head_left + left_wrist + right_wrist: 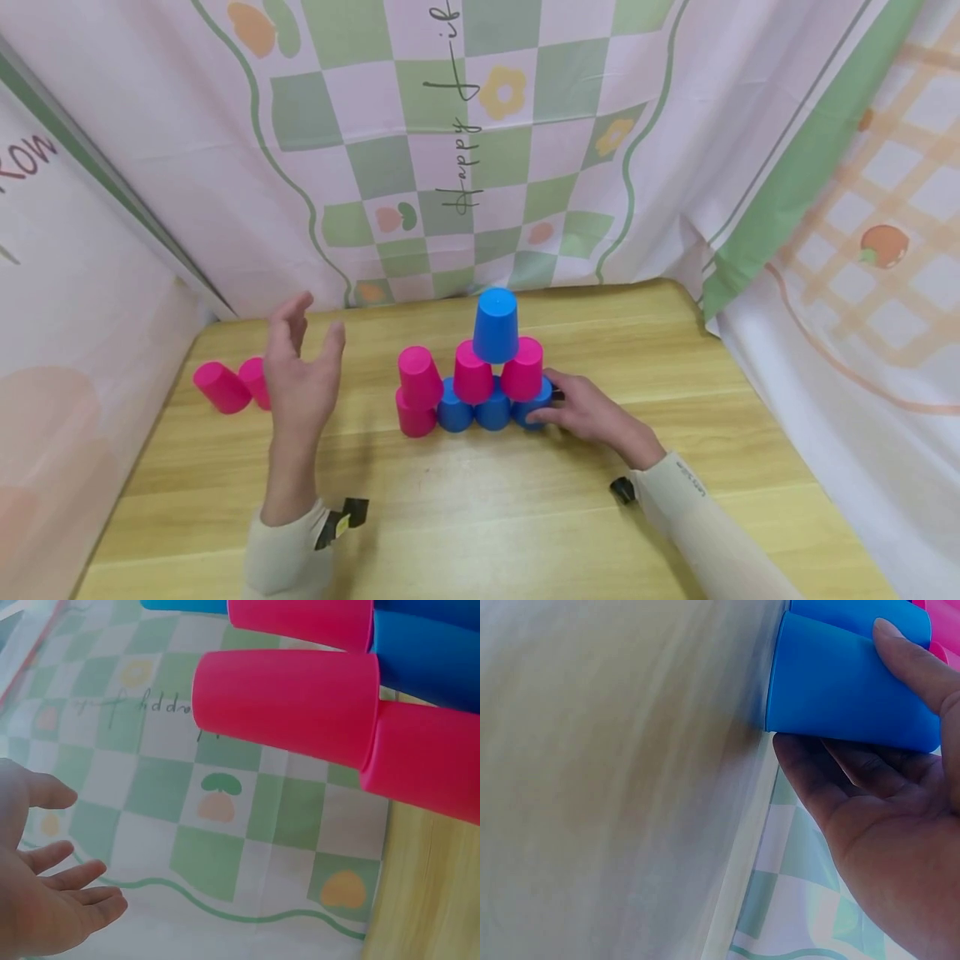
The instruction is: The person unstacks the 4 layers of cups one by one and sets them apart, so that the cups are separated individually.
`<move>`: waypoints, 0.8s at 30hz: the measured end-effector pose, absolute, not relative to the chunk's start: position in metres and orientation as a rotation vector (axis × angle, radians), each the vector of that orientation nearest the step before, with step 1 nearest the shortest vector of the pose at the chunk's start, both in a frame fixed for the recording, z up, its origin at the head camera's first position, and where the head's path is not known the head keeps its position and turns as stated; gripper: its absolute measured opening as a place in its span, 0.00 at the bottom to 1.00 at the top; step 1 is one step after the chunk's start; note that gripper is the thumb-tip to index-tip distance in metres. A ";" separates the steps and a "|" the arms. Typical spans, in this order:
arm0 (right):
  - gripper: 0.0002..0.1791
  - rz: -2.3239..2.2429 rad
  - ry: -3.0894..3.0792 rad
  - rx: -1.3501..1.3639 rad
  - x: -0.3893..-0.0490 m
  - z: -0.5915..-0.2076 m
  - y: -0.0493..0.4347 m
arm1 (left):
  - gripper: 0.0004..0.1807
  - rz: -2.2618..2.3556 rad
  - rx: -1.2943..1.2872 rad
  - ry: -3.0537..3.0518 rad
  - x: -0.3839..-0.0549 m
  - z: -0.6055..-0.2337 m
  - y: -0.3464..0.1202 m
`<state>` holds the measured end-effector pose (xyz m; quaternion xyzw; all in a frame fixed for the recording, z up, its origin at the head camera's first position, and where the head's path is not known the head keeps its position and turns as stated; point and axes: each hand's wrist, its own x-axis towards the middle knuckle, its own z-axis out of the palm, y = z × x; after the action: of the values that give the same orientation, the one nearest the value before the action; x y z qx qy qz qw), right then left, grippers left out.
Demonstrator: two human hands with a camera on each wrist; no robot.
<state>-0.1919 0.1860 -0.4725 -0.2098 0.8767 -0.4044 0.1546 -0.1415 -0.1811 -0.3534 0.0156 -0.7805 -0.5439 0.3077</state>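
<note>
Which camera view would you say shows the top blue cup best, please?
The head view: the top cup shows whole there, upside down on two pink cups. The left wrist view catches only a sliver at its upper edge; the right wrist view does not show it.

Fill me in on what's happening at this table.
A person has cups built up three levels high. The right hand holds the blue cup at the right end of the bottom row, while the left hand is raised, holding nothing. The bottom row has a pink cup beside three blue ones; above are three pink cups, and one blue cup tops the right two. Two more pink cups sit apart at the left.
</note>
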 end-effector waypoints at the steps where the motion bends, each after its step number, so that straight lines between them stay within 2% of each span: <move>1: 0.26 -1.160 2.511 -0.605 -0.192 -0.472 0.186 | 0.27 -1.442 0.030 -2.057 -0.142 -0.353 -0.180; 16: 0.27 -1.171 2.522 -0.648 -0.192 -0.473 0.186 | 0.28 -1.419 -0.132 -2.085 -0.142 -0.350 -0.155; 24: 0.27 -1.178 2.519 -0.638 -0.192 -0.474 0.187 | 0.28 -1.484 -0.164 -2.094 -0.132 -0.334 -0.137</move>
<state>-0.1922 0.1865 -0.4736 -0.2212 0.8738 -0.4086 0.1436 -0.1323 -0.1374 -0.3339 -0.0614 -0.7813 -0.5539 0.2812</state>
